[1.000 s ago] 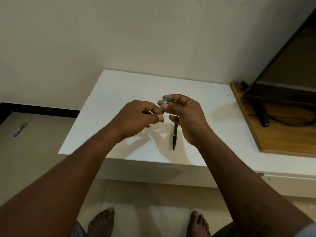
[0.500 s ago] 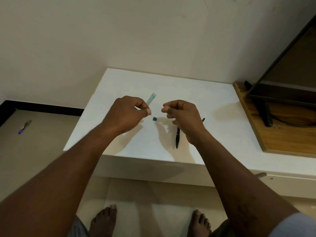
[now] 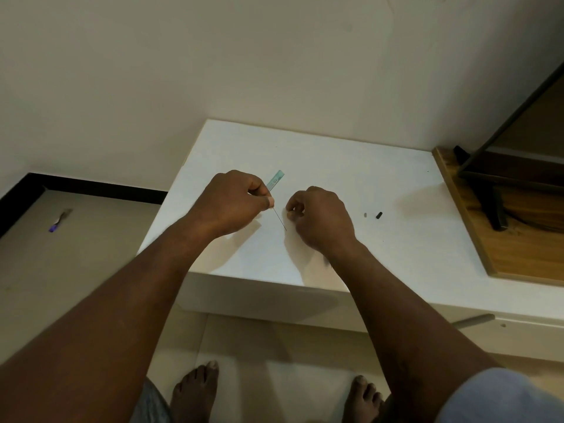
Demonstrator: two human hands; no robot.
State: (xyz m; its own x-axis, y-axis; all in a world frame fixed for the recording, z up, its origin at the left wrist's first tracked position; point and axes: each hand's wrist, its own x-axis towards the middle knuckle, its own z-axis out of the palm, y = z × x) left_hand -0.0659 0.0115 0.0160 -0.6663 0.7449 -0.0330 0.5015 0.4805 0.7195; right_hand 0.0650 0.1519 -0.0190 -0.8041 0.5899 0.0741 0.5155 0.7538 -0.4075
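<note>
My left hand (image 3: 232, 203) pinches a slim teal tube (image 3: 276, 179) between thumb and fingers above the white table (image 3: 335, 166). A thin dark rod (image 3: 280, 219) sticks out below the thumb and slants down towards my right hand. My right hand (image 3: 320, 216) hovers just right of it with its fingers curled under. Whether it holds anything is hidden. A dark pen tip (image 3: 326, 261) peeks out under my right wrist. The remainder of the pen is covered.
A small black cap (image 3: 379, 215) and a tiny grey piece (image 3: 365, 214) lie on the table right of my hands. A wooden board (image 3: 500, 248) with a dark stand (image 3: 494, 206) sits at the right. A purple pen (image 3: 59, 221) lies on the floor, left.
My hands, joined around the teal tube a second ago, have parted. The left hand keeps the tube with the thin rod now showing. The right hand has dropped over the pen.
</note>
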